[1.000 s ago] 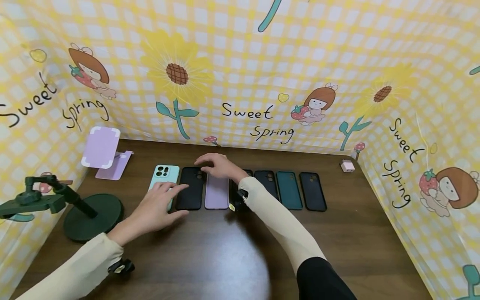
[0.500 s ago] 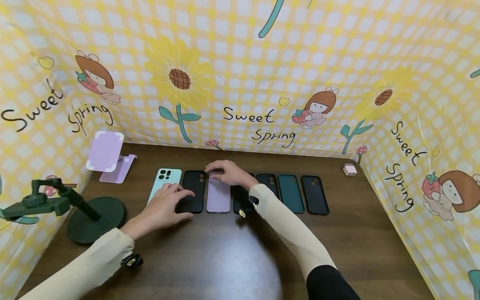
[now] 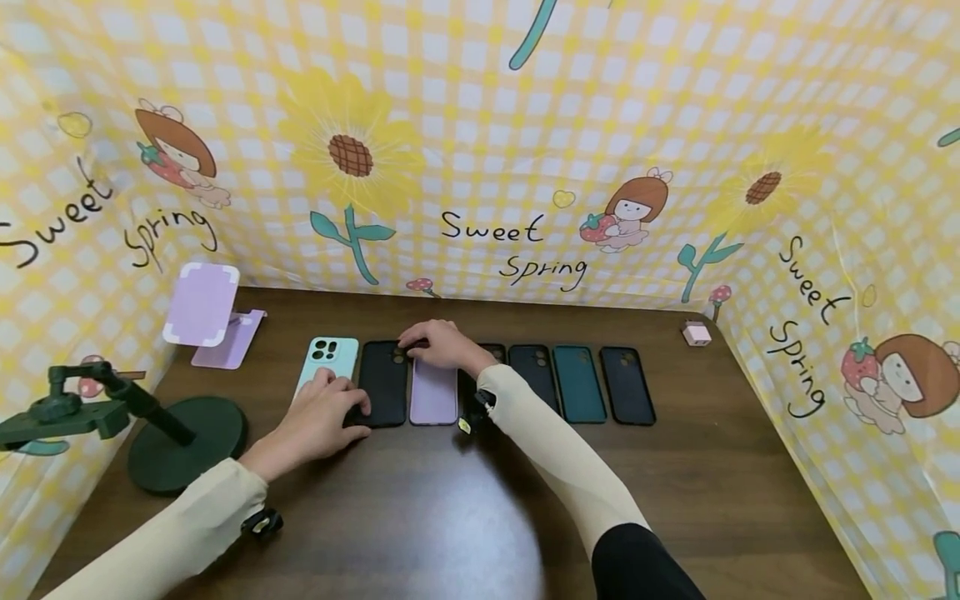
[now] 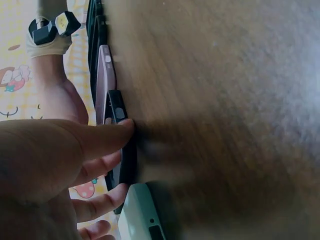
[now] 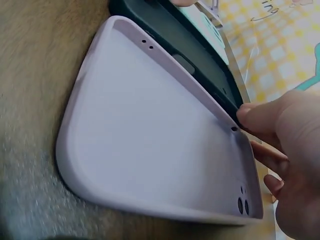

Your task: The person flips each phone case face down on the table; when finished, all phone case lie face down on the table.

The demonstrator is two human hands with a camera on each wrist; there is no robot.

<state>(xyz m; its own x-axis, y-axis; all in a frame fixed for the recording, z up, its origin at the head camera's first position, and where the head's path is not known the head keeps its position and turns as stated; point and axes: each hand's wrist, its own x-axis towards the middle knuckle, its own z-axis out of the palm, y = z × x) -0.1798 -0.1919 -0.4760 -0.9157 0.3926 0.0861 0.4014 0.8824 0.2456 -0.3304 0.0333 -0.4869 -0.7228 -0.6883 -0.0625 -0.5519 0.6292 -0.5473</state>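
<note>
Several phone cases lie in a row across the table. My left hand (image 3: pixel 315 417) is at the near left corner of the black phone case (image 3: pixel 384 387), thumb on its near edge and fingers curled at its left side, as the left wrist view shows. My right hand (image 3: pixel 444 343) pinches the far right corner of that same case with thumb and index finger. The mint case (image 3: pixel 341 357) lies just left of it, partly under my left hand. A lilac case (image 5: pixel 145 135) lies hollow side up on its right, its far end hidden by my right hand in the head view.
Further right are a dark case (image 3: pixel 491 350) mostly behind my right arm, a navy case (image 3: pixel 534 379), a teal case (image 3: pixel 580 385) and another dark case (image 3: pixel 628 386). A lilac stand (image 3: pixel 201 304) and green stand (image 3: pixel 187 446) are left, a pink charger (image 3: pixel 696 334) far right.
My left fingers, spread beforehand, have curled in to the black case's corner. My right hand has come down from beyond the row onto the black case's far corner.
</note>
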